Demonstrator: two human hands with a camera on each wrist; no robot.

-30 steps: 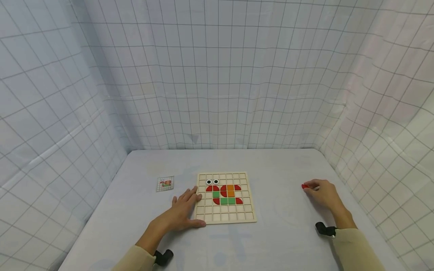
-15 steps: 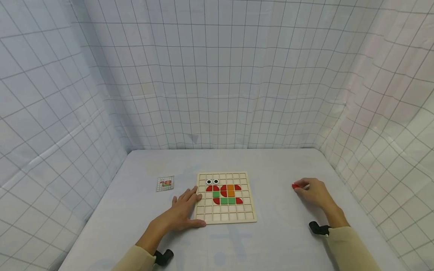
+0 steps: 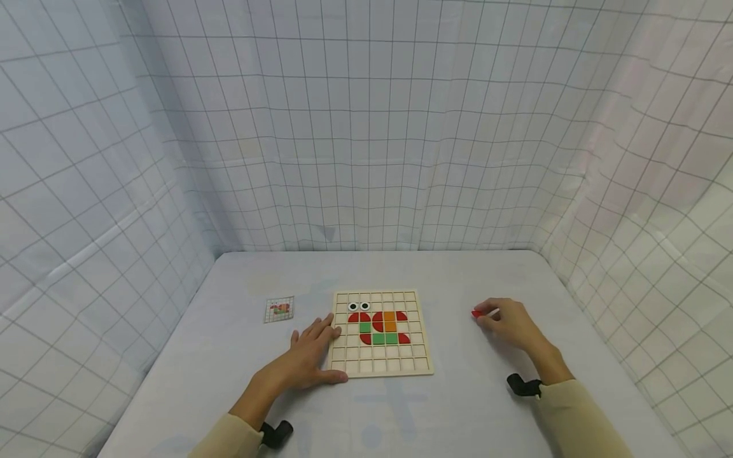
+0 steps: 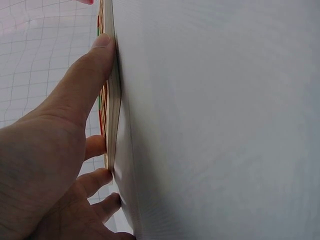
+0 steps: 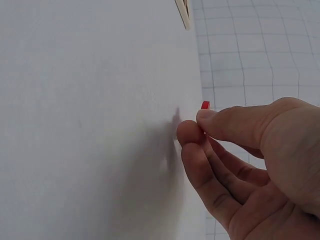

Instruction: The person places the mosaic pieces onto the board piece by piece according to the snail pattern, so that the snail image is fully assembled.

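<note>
A square wooden grid board [image 3: 372, 367] lies mid-table, with red, green and orange tiles [image 3: 384, 338] and two round eye tiles [image 3: 359, 306] set in its cells. My left hand [image 3: 306, 361] rests at the board's left side, fingers spread, thumb on the near edge; the left wrist view shows the thumb [image 4: 82, 80] against the board's rim. Off to the right of the board, my right hand [image 3: 508, 322] pinches a small red tile [image 5: 205, 105] between thumb and fingertips. Most of that tile is hidden by the fingers, and it is held over the table, its shadow falling below.
Left of the board lies a small picture card [image 3: 279, 310] with a similar coloured pattern on a grid. White grid-lined cloth [image 3: 366, 159] hangs round the back and both sides of the white table [image 3: 458, 407].
My right hand has moved left across the table toward the board, carrying the red tile. The left hand and the board have stayed in place.
</note>
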